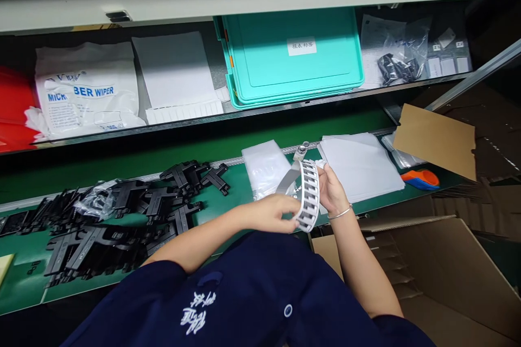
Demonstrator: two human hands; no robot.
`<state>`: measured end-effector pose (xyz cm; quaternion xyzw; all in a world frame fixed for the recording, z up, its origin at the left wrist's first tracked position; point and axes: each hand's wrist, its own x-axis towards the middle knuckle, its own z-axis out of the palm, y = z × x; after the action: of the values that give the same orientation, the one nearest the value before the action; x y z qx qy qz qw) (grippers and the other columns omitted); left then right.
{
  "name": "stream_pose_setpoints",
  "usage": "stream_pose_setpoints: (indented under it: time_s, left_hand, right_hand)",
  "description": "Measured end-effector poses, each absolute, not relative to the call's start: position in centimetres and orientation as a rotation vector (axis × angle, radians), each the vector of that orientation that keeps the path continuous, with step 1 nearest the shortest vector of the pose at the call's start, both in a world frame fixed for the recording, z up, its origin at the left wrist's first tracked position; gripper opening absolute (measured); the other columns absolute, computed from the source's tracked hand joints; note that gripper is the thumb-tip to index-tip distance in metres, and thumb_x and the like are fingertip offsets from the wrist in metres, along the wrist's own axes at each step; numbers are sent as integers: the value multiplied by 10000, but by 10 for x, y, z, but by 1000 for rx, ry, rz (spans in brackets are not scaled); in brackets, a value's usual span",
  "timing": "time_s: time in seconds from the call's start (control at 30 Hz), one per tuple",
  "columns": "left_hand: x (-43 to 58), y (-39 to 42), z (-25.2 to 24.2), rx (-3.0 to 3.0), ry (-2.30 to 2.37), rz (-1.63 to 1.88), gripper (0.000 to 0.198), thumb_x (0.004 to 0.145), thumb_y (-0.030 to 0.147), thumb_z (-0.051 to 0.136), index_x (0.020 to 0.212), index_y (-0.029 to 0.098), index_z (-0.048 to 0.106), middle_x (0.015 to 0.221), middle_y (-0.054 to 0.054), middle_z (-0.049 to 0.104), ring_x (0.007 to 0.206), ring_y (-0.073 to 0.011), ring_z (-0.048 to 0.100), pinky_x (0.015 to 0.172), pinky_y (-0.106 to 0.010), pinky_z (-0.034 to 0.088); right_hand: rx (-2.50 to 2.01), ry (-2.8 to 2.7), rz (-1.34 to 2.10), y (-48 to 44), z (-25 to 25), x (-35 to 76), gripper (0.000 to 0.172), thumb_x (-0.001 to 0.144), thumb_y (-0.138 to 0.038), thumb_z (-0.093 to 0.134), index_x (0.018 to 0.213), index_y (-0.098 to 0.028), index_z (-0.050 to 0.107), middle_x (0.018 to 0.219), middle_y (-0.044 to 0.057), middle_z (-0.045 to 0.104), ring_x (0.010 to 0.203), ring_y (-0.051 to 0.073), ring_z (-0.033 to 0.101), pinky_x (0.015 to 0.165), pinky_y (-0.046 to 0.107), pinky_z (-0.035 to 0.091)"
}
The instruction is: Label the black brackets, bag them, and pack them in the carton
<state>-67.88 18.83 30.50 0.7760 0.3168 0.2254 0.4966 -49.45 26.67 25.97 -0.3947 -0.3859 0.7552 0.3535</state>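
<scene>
A white looped strip with a ladder-like row of grey rectangles, which looks like a roll of labels (310, 195), is held upright in front of my body. My left hand (274, 212) grips its lower left edge, with thumb and fingers closed on the rim. On the upper right side, my right hand (332, 191) holds the same roll; some of its fingertips are hidden behind the strip. Just behind the roll stands a small metal-topped bottle (300, 152). Beneath and left of it lies a stack of clear plastic bags (264, 165).
Black plastic brackets (130, 198) are heaped on the green bench at left. White paper sheets (362, 168) and an orange-and-blue object (421, 179) lie to the right. An open cardboard box (456, 265) stands below right. A teal bin (293, 59) sits on the shelf above.
</scene>
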Motion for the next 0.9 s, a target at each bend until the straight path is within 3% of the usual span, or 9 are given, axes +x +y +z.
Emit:
stream_pose_setpoints:
  time_s: [0.13, 0.2, 0.3, 0.4, 0.5, 0.57, 0.9]
  left_hand:
    - [-683, 175, 270, 2056, 786, 322, 41, 732, 155, 609, 734, 195, 599, 731, -27, 627, 678, -187, 585, 637, -255, 432]
    - [-691, 181, 259, 1934, 895, 363, 157, 724, 220, 664, 878, 201, 639, 892, -51, 680, 804, -222, 632, 715, -279, 468]
    - [-702, 207, 264, 1574, 1055, 705, 347, 802, 322, 629, 1122, 190, 612, 1093, -89, 681, 993, -230, 635, 853, -318, 476]
    - [-701, 236, 276, 1265, 1087, 979, 339, 808, 336, 641, 1095, 156, 628, 1012, -90, 701, 949, -196, 644, 855, -307, 471]
    - [-689, 250, 279, 1063, 1114, 1053, 257, 724, 268, 712, 933, 137, 640, 816, -37, 688, 763, -144, 635, 749, -263, 469]
    - [-679, 251, 276, 953, 1118, 1068, 256, 690, 219, 718, 906, 142, 604, 726, 3, 659, 664, -117, 611, 682, -240, 454]
    - [-660, 247, 273, 1048, 1101, 1072, 365, 725, 222, 670, 1058, 173, 530, 714, 38, 612, 631, -113, 585, 631, -228, 438]
  right_hand:
    - [-1057, -1025, 1784, 271, 260, -488, 373, 699, -516, 712, 897, -202, 670, 857, 64, 733, 797, 237, 681, 704, 372, 553]
    - [-1042, -1124, 1702, 266, 258, -485, 340, 708, -476, 728, 912, -206, 689, 875, 55, 736, 830, 231, 678, 750, 373, 545]
    - [-1011, -1341, 1564, 252, 252, -490, 316, 755, -470, 698, 936, -211, 717, 943, 52, 738, 929, 239, 662, 838, 388, 518]
    - [-1052, -1566, 1452, 238, 243, -500, 289, 805, -457, 633, 921, -208, 723, 904, 45, 733, 867, 235, 653, 787, 372, 509]
    - [-1168, -1771, 1298, 229, 234, -505, 271, 845, -437, 563, 804, -205, 698, 707, 32, 676, 667, 207, 599, 628, 325, 461]
    - [-1207, -1873, 1179, 227, 228, -504, 265, 862, -419, 539, 762, -216, 677, 675, 31, 647, 633, 201, 575, 597, 308, 426]
    - [-1288, -2172, 736, 220, 249, -475, 352, 906, -456, 503, 663, -228, 619, 612, 36, 632, 535, 164, 537, 520, 279, 325]
